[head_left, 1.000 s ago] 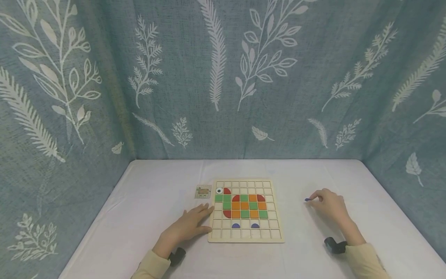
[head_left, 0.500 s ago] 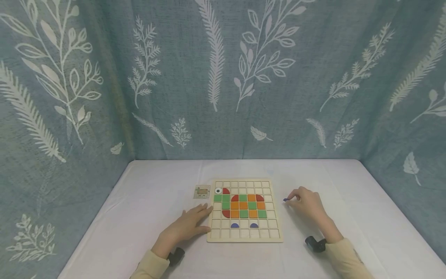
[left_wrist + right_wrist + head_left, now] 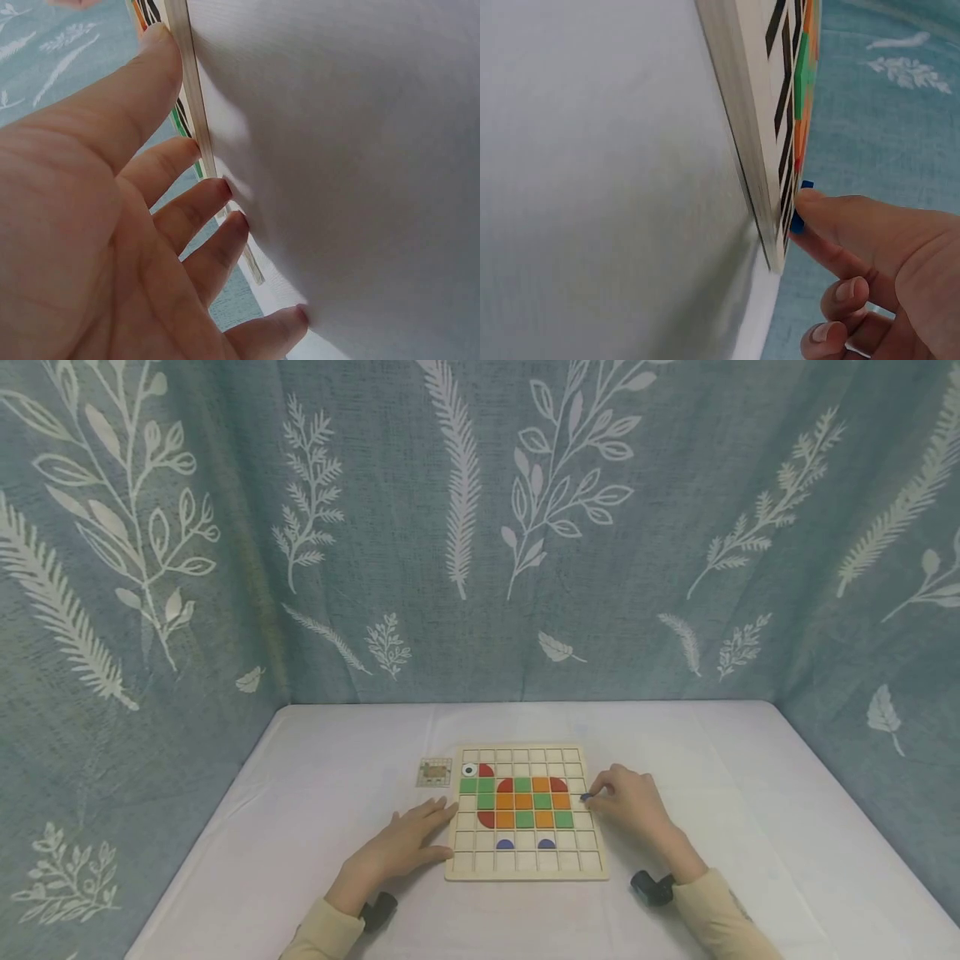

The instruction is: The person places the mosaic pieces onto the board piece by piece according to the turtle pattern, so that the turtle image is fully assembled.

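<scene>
A wooden grid board [image 3: 527,864] lies on the white table, with green, orange and red pieces in its cells. Two blue half-round pieces sit in a lower row, one of them a blue half-round [image 3: 547,844] right of the other. My right hand [image 3: 630,802] pinches a small blue piece [image 3: 586,797] between thumb and index finger, at the board's right edge; the right wrist view shows the blue piece [image 3: 798,223] partly hidden by the thumb. My left hand [image 3: 408,842] rests at the board's left edge with fingers spread, its thumb [image 3: 159,56] touching the rim.
A small picture card [image 3: 435,772] lies left of the board's upper corner. A white eye piece [image 3: 469,770] sits in an upper-left cell. Behind the white table [image 3: 360,735] hangs a blue-green curtain [image 3: 420,527] with leaf patterns.
My right hand has moved left with the blue piece, from the open table at the right to the board's right edge. The left hand has stayed in place.
</scene>
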Demonstrator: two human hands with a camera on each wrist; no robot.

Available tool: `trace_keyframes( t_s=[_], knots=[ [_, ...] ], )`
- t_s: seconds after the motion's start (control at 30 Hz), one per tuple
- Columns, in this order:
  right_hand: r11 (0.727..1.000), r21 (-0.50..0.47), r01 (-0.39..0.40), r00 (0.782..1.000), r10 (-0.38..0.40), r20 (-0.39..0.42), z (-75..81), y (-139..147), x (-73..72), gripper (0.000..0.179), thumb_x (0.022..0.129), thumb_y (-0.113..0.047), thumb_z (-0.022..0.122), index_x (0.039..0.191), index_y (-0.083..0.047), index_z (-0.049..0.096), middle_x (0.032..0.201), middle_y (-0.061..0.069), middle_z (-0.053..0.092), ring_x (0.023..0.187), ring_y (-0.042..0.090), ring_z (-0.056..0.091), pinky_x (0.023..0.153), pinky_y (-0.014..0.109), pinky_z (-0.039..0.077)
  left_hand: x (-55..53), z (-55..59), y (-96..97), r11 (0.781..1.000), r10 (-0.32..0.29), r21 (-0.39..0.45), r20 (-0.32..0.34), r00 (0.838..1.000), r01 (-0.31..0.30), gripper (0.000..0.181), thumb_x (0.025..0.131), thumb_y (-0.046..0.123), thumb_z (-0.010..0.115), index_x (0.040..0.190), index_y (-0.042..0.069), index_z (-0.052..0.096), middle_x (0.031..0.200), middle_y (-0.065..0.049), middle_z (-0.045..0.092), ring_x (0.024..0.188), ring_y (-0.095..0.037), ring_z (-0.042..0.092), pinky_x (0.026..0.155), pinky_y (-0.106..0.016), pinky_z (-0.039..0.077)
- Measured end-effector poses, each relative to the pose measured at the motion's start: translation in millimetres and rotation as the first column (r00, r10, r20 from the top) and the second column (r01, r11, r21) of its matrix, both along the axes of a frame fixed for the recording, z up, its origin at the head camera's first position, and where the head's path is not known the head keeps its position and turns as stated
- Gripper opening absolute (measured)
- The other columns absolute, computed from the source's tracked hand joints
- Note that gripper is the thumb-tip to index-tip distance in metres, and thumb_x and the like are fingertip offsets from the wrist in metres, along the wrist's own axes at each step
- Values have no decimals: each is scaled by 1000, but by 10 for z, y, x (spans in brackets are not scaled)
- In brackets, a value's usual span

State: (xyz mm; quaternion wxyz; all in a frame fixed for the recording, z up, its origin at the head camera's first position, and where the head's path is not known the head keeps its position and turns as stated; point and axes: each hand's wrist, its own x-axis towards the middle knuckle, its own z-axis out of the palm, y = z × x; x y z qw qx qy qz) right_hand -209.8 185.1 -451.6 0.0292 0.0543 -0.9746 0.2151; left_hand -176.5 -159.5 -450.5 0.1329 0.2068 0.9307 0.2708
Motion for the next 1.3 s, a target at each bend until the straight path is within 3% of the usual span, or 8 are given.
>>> trace_keyframes(
  t_s=[0.87, 1.3],
  knots=[
    [992, 122, -39, 998, 45, -51, -11, -173, -13, 13, 74, -28, 78, 76, -17, 70, 69, -7, 54, 61, 9, 43, 66, 33, 34, 10, 10, -14, 1000, -2, 0, 1, 1000, 2, 68, 81, 39, 65, 139, 11, 42, 146, -17, 36, 136, -38, 28, 104, -71, 13],
    [994, 103, -35, 997, 41, -64, 12, -76, -9, 15, 74, -30, 76, 78, -17, 69, 72, -5, 58, 64, 11, 47, 68, 34, 34, 24, 37, -7, 1000, -4, -14, -5, 1000, 3, 68, 82, 39, 65, 140, 11, 42, 146, -17, 35, 136, -38, 28, 105, -70, 14]
  ],
)
